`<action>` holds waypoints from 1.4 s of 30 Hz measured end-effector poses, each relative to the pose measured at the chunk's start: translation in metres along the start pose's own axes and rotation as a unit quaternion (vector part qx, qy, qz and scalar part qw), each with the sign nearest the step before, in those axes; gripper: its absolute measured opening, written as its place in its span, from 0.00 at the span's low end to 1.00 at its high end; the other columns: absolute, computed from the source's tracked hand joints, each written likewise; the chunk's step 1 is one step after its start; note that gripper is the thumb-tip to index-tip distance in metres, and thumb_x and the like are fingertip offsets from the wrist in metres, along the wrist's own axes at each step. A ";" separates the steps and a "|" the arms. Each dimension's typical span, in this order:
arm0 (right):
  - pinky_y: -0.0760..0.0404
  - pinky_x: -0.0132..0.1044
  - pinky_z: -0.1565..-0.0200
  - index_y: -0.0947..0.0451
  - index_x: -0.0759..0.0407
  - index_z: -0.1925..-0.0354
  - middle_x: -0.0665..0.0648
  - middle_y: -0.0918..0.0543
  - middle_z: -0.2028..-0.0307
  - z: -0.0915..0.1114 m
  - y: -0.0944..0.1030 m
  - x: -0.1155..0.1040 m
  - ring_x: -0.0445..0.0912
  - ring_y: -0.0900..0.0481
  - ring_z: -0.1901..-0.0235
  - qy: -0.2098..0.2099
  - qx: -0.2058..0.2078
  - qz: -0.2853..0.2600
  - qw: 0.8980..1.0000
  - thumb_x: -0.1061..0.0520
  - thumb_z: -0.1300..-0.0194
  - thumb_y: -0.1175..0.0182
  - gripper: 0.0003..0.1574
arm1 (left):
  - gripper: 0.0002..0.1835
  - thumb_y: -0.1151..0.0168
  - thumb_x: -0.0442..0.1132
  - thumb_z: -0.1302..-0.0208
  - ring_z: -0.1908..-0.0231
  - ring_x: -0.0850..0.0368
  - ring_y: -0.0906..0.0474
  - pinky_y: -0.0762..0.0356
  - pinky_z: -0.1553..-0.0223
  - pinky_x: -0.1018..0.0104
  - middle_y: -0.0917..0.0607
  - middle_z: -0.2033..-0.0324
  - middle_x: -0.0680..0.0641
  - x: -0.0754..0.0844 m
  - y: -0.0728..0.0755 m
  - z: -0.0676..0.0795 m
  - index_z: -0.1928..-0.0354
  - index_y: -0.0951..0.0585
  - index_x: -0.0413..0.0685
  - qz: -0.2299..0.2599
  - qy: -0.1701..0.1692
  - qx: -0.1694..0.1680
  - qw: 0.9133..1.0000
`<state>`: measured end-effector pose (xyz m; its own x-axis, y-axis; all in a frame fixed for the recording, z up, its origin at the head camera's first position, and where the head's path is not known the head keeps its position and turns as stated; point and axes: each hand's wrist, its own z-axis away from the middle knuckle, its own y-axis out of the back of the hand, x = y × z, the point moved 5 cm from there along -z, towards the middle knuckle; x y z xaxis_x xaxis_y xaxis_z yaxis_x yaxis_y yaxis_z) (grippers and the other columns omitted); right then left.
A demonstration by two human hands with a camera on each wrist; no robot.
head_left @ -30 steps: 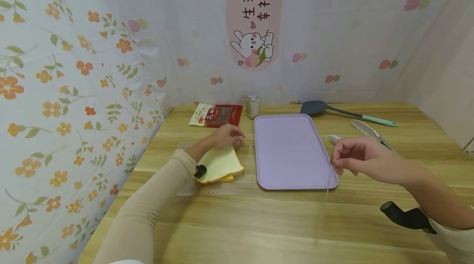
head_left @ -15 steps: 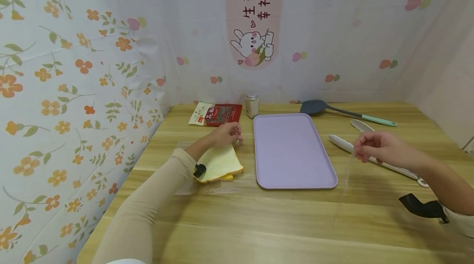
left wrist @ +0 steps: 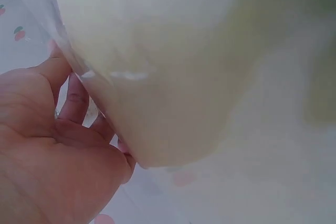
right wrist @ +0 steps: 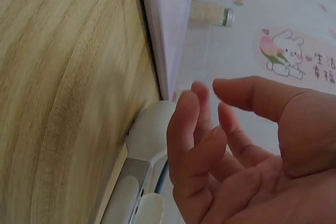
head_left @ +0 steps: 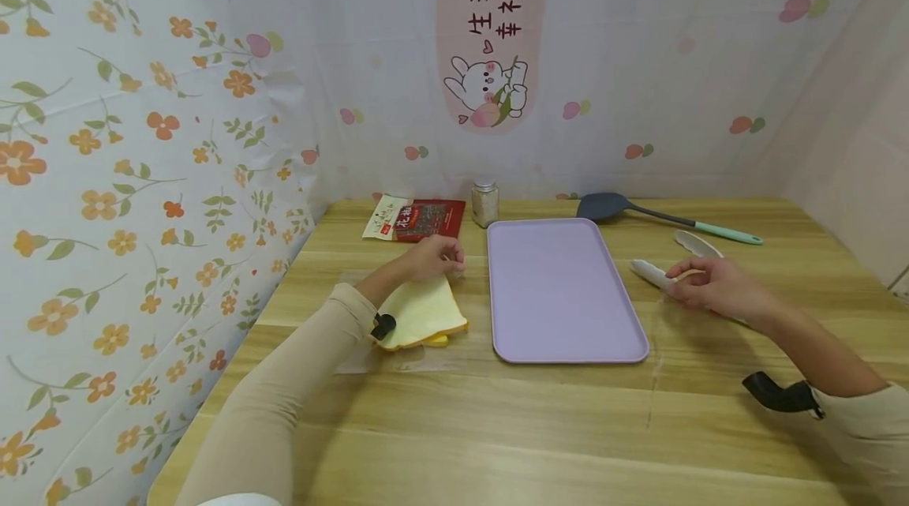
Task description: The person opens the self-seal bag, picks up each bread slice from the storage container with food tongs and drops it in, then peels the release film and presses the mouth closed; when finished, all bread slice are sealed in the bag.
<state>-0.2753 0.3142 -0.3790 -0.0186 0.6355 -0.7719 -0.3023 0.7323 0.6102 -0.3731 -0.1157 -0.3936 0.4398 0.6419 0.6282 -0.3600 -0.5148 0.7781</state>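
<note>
A slice of bread (head_left: 419, 315) lies on the left of the table, a yellow layer (head_left: 436, 341) showing under its front edge. Clear plastic film (head_left: 351, 362) spreads around and beneath it. My left hand (head_left: 430, 257) reaches over the bread's far side, its curled fingers pinching the film. From the left wrist, the bread (left wrist: 163, 82) looms close and blurred, glossy film along its edge beside the fingers (left wrist: 76, 98). My right hand (head_left: 717, 285) hovers over white-tipped tongs (head_left: 648, 272); in the right wrist view its thumb and fingertips are apart, with nothing visible between them.
A lilac tray (head_left: 564, 293) lies between my hands. Behind are a red and white spice packet (head_left: 429, 219), a small glass jar (head_left: 485, 204) and a dark spatula (head_left: 604, 207) with a mint handle. Patterned curtains (head_left: 355, 40) close off the back and left.
My right hand moved right from the tray's edge to over the tongs, trailing a thin strand of clear film, and its fingers have since spread. My left hand has stayed in place.
</note>
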 end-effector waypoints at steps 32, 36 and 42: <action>0.31 0.31 0.81 0.31 0.71 0.40 0.62 0.13 0.61 0.002 -0.127 -0.100 0.50 0.18 0.71 0.116 -0.163 -0.056 0.978 0.63 0.31 0.45 0.23 | 0.16 0.49 0.41 0.23 0.58 0.60 0.26 0.29 0.51 0.68 0.13 0.58 0.46 -0.001 0.006 0.010 0.56 0.16 0.37 0.021 0.050 -0.114 0.992; 0.31 0.31 0.81 0.32 0.69 0.38 0.60 0.12 0.62 0.004 -0.159 -0.114 0.49 0.18 0.73 0.109 -0.203 -0.088 0.969 0.63 0.32 0.46 0.26 | 0.15 0.49 0.41 0.23 0.55 0.59 0.24 0.30 0.48 0.68 0.13 0.56 0.46 -0.002 0.003 0.007 0.53 0.16 0.37 0.038 0.055 -0.123 0.990; 0.34 0.29 0.82 0.32 0.69 0.38 0.60 0.12 0.67 0.007 -0.203 -0.133 0.48 0.17 0.78 0.089 -0.243 -0.121 0.958 0.64 0.35 0.46 0.27 | 0.15 0.49 0.40 0.23 0.50 0.57 0.22 0.29 0.44 0.65 0.14 0.53 0.44 -0.003 0.001 0.007 0.51 0.17 0.36 0.074 0.067 -0.129 0.987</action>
<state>-0.2043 0.0827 -0.3991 -0.0416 0.3779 -0.9249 -0.7258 0.6248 0.2880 -0.3691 -0.1218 -0.3949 0.2604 0.6488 0.7151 -0.6176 -0.4574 0.6399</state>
